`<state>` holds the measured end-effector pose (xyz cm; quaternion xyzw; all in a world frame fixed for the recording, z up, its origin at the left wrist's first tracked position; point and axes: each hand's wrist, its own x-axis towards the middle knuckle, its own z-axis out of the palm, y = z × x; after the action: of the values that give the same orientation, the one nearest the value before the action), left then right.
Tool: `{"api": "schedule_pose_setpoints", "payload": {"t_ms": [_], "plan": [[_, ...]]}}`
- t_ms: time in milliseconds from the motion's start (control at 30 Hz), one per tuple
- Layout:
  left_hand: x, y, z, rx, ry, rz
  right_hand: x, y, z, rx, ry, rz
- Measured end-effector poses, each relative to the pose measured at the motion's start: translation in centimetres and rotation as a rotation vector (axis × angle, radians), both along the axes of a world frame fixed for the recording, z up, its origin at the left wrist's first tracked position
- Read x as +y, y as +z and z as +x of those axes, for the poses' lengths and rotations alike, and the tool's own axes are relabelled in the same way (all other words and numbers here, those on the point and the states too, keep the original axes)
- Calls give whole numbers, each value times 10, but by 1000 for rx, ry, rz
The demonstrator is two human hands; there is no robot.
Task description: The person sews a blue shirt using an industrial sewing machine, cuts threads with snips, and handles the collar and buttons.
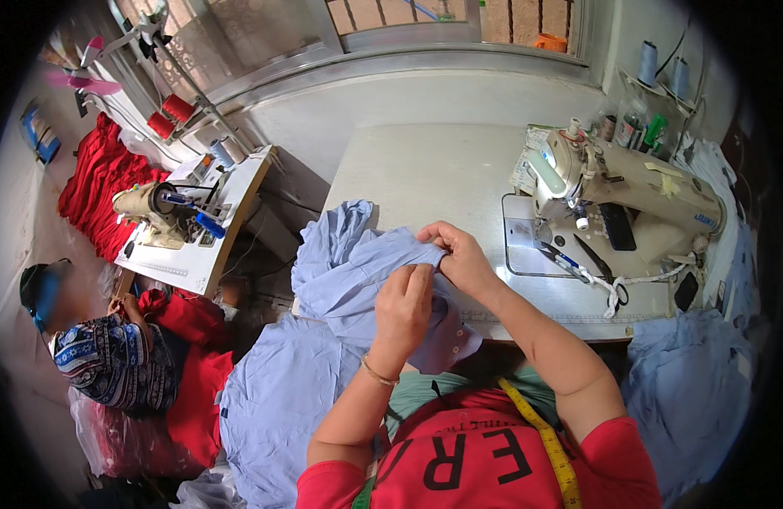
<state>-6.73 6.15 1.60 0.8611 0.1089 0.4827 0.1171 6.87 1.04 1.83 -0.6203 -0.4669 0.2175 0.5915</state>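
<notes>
A light blue buttoned shirt is bunched up between my hands over the front edge of the white sewing table. My left hand pinches its cloth, the fingertips pressed together. Just above and to the right, my right hand is closed on another fold of the same shirt. Small pale buttons show on the part hanging below my hands. Whatever lies under my fingertips is hidden.
An industrial sewing machine stands at right, with black-handled scissors and a phone beside it. More blue cloth hangs at left and blue garments at right. A co-worker sits by another machine at far left.
</notes>
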Motion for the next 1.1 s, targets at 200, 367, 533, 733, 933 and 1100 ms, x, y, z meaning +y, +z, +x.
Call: {"api": "schedule_pose_setpoints", "payload": {"t_ms": [200,367,533,733,933,1100], "plan": [[2,-26,15,-16,-145,-941,-19,-11,31,-141,28,-213],[8,-30,24,-26,-393,-1485,-30,-35,54,-189,249,61],[10,-34,27,-40,-431,-1493,-37,-35,54,194,306,-188],[8,-39,22,-246,-491,-1368,-37,-45,59,144,236,-94],[-39,9,-14,276,-831,-609,-39,-44,59,45,100,-50],[-72,-23,-7,696,-867,-224,-41,-43,58,-4,93,-44]]}}
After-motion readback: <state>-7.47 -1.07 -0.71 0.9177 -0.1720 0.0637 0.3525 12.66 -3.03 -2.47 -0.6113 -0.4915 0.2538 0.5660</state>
